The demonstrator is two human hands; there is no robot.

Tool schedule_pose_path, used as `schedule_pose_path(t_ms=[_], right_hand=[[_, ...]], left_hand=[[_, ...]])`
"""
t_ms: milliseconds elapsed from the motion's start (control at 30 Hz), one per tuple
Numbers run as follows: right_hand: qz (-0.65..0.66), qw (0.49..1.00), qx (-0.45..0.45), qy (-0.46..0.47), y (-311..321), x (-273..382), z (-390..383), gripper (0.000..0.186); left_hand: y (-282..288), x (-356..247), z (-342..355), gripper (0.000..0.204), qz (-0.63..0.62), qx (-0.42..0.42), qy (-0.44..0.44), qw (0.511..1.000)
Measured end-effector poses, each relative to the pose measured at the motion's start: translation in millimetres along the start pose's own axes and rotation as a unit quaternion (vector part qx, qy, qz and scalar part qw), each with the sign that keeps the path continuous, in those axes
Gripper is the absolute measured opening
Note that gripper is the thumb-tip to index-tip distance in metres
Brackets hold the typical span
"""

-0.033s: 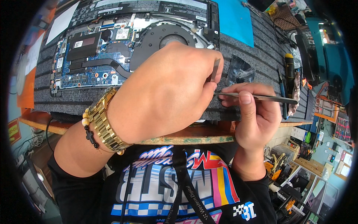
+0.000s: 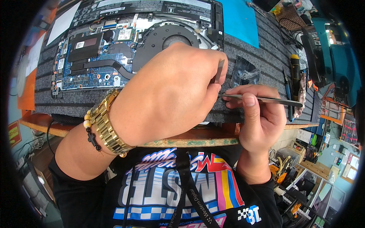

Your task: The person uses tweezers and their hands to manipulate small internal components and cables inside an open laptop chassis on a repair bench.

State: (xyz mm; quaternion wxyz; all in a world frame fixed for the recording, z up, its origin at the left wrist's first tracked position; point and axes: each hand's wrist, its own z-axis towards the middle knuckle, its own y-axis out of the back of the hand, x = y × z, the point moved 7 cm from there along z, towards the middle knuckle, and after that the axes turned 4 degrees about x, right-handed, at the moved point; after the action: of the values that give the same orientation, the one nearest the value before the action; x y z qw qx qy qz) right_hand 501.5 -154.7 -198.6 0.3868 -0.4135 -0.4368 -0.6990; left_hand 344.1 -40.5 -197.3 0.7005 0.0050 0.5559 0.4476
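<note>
My left hand (image 2: 173, 93), with a gold watch at its wrist, is closed, its thumb and fingers pinched around a small flat grey strip (image 2: 219, 71) whose kind I cannot make out. From the right, my right hand (image 2: 264, 116) grips metal tweezers (image 2: 279, 101) between thumb and fingers. The tweezers' tips meet the left thumb's tip; anything tiny between them is too small to tell. Beyond the left hand lies an opened laptop (image 2: 100, 81) with its blue circuit board bare. Its round black fan (image 2: 161, 38) is partly hidden by that hand.
A small dark plastic bag (image 2: 245, 72) lies on the ribbed grey mat (image 2: 266, 60) beyond the tweezers. Farther right are a yellow-and-black screwdriver (image 2: 295, 72) and a blue-handled tool (image 2: 288, 85). A blue sheet (image 2: 241, 22) lies at the back; the worn wooden table edge (image 2: 190, 142) runs before me.
The right thumb and the tweezers' rear end have shifted very slightly to the left. My left hand and the laptop look the same.
</note>
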Motion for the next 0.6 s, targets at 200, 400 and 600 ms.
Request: schedule_pose_path(t_ms=[200, 400, 600], right_hand=[[-0.131, 0.988, 0.072, 0.038, -5, 6, -1, 0.015], [-0.109, 0.992, 0.022, 0.066, -8, 10, 2, 0.003], [-0.151, 0.984, 0.041, 0.09, -11, 12, 4, 0.007]], left_hand=[[-1, 1, 0, 0.009, 0.002, -0.006, -0.001, 1.0], [-2, 4, 0, 0.01, -0.012, -0.017, -0.003, 1.0], [-1, 5, 0, 0.01, -0.001, -0.029, -0.005, 1.0]])
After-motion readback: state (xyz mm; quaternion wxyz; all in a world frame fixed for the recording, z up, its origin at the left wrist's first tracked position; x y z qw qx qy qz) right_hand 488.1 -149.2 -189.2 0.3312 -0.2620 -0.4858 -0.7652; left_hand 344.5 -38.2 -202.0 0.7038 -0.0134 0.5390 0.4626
